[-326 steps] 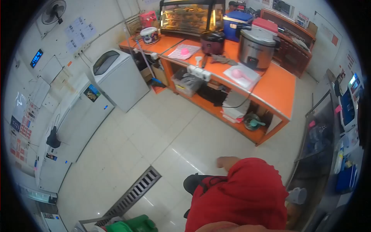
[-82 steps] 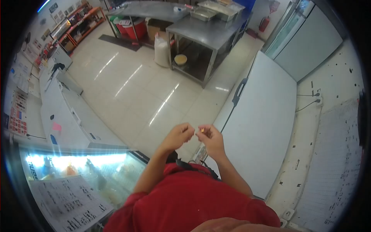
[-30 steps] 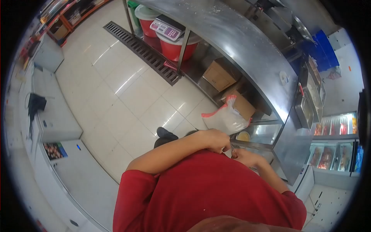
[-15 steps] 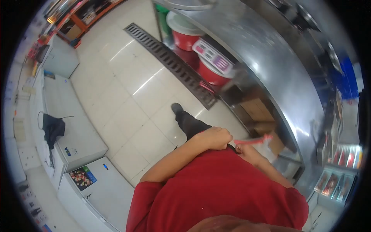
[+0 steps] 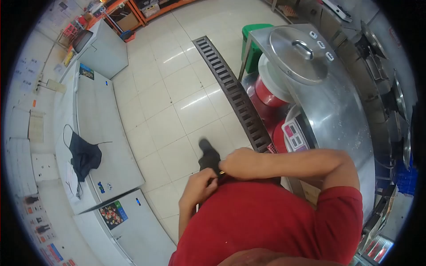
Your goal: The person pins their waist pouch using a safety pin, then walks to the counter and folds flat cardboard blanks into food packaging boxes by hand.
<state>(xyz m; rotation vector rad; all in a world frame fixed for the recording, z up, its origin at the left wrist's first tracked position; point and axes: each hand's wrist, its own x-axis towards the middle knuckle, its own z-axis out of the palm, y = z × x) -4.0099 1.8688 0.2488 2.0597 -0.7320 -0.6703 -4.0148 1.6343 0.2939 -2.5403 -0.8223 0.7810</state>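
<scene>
My left hand [image 5: 200,185] is at the front of my waist, at the hem of my red shirt [image 5: 262,213], its fingers curled in. Close beside it my right hand [image 5: 241,163] is closed too, with my forearm lying across my front. A small gold-coloured spot [image 5: 222,172] shows at the edge of the right hand; I cannot tell what it is. Whatever the fingers pinch is hidden. Below the hands, one leg in dark trousers [image 5: 209,160] and a dark shoe [image 5: 205,144] stick out over the tiles.
On the right runs a steel counter [image 5: 341,106] with a large round lid [image 5: 288,60]. Under it stand red tubs [image 5: 267,94], a scale [image 5: 295,135] and a green bin [image 5: 254,55]. A floor drain [image 5: 233,91] runs alongside. White freezers [image 5: 108,133] line the left, one bearing a black apron-like cloth [image 5: 85,155].
My view has swung right, bringing the lid and green bin into sight. Both hands have shifted left along my waist, and my right forearm now crosses my front.
</scene>
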